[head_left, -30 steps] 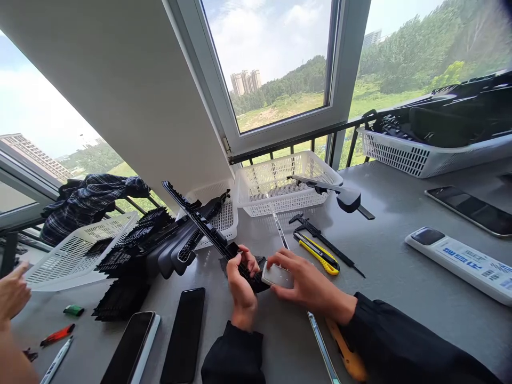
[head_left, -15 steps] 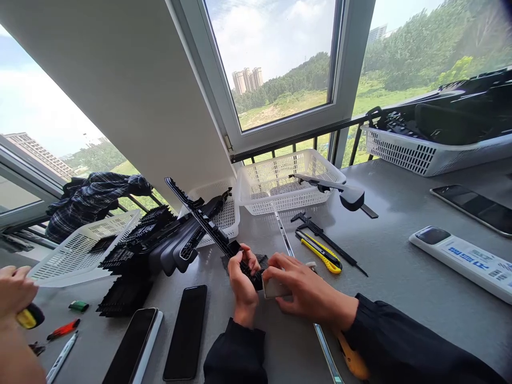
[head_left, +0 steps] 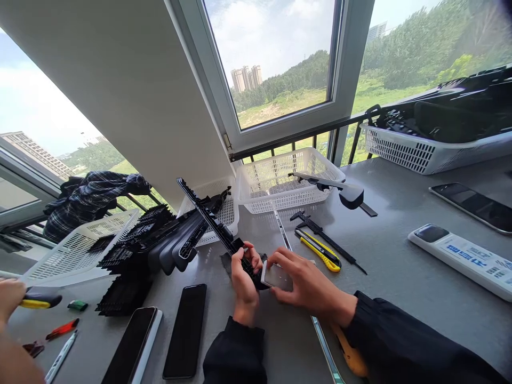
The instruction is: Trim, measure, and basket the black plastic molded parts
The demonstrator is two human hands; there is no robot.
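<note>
My left hand (head_left: 245, 280) is closed around a long black plastic trim part (head_left: 216, 226), whose ribbed far end points up and to the left. My right hand (head_left: 300, 277) grips a small flat grey block (head_left: 277, 276) with pale edges, its left edge against the near end of the trim part. The exact contact is partly hidden by my fingers. Beneath my hands a dark cloth-like piece (head_left: 226, 262) lies on the grey table (head_left: 384, 250). A metal ruler (head_left: 326, 346) runs under my right hand, and an orange-handled tool (head_left: 352, 354) is partly covered by my right forearm.
Black parts (head_left: 132, 266) are stacked at left. A white basket (head_left: 288, 202) stands behind, with calipers (head_left: 320, 232) and a yellow utility knife (head_left: 320, 250) before it. Phones (head_left: 186, 330) lie nearby. At far left, another person's hand (head_left: 10, 298) holds a yellow-and-black tool (head_left: 42, 298).
The trim part's far end has swung right. The grey block has turned, showing more of its flat face. The other person's hand has shifted, bringing more of the yellow-and-black tool into view.
</note>
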